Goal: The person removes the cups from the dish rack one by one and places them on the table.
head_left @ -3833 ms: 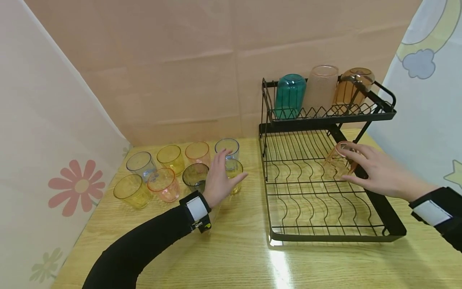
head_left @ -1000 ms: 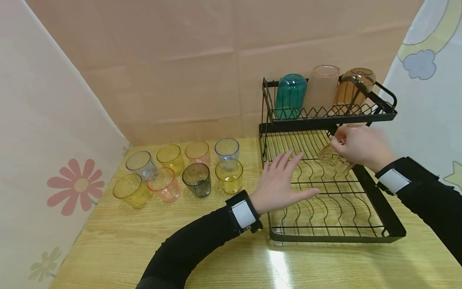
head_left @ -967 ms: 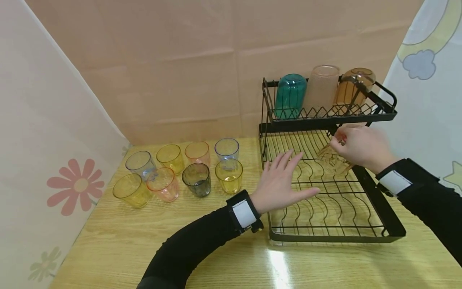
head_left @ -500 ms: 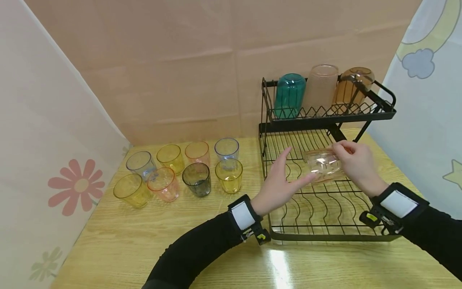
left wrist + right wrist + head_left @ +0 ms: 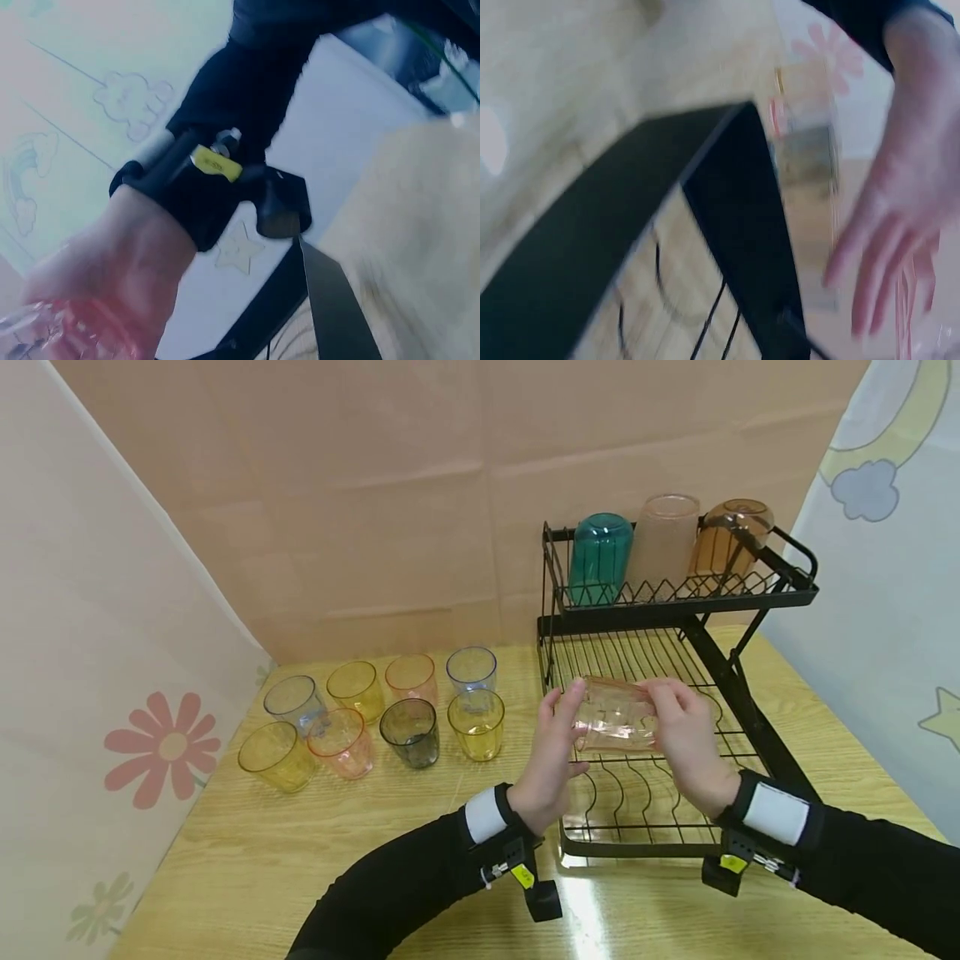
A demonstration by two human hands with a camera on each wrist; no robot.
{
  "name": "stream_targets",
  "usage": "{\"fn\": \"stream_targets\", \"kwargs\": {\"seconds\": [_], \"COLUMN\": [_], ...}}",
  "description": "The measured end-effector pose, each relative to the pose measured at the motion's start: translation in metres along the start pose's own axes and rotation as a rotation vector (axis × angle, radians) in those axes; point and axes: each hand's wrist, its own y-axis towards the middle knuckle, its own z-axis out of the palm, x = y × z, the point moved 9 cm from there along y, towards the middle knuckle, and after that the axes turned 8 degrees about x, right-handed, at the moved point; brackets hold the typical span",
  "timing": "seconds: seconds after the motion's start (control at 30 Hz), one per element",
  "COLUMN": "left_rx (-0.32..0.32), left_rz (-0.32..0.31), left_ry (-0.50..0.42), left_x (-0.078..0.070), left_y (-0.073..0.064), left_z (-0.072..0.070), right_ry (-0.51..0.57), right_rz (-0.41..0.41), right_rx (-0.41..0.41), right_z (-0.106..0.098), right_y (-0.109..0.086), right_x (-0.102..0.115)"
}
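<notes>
A pale pink glass lies sideways in the air above the lower tier of a black dish rack. My right hand grips the end on the right; the left wrist view also shows this hand with the glass's pink rim. At the opposite end is my left hand, its fingertips at or very close to the glass. In the right wrist view the left hand's fingers look long and fairly straight. How firmly they touch the glass is hard to see.
Upside-down glasses stand on the rack's upper tier: teal, clear pinkish and amber. Several tumblers stand upright in two rows on the table's left, among them a grey one and a yellow one nearest the rack.
The right hand has gripped the pink glass on the rack, lifted it, tipped it sideways and carried it left. The left hand moved from the table tumblers to the glass's end and turned.
</notes>
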Motion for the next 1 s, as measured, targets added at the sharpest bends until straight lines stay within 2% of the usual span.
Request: {"fn": "stream_targets", "kwargs": {"seconds": [0.17,0.27,0.4,0.53,0.67,0.8,0.9,1.0], "left_rx": [-0.114,-0.153,-0.17,-0.158,-0.114,-0.072,-0.026,0.012], "left_rz": [-0.004,0.002,0.015,0.038,0.057,0.048,0.025,0.015], "left_ry": [-0.093,-0.138,-0.159,-0.122,-0.079,-0.04,0.027,0.131], "left_x": [-0.004,-0.005,-0.006,-0.01,-0.016,-0.015,-0.011,-0.008], "left_y": [-0.004,-0.004,-0.005,-0.008,-0.013,-0.02,-0.027,-0.034], "left_z": [-0.013,-0.022,-0.034,-0.044,-0.055,-0.073,-0.087,-0.104], "right_ry": [0.052,0.096,0.114,0.116,0.007,-0.153,-0.291,-0.463], "right_rz": [-0.033,-0.044,-0.052,-0.106,-0.168,-0.228,-0.309,-0.426], "right_rx": [0.046,0.092,0.146,0.209,0.32,0.499,0.633,0.723], "right_z": [0.03,0.046,0.06,0.07,0.079,0.093,0.104,0.112], "right_y": [-0.007,-0.011,-0.015,-0.017,-0.017,-0.019,-0.024,-0.033], "right_x": [0.015,0.021,0.024,0.029,0.031,0.027,0.025,0.023]}}
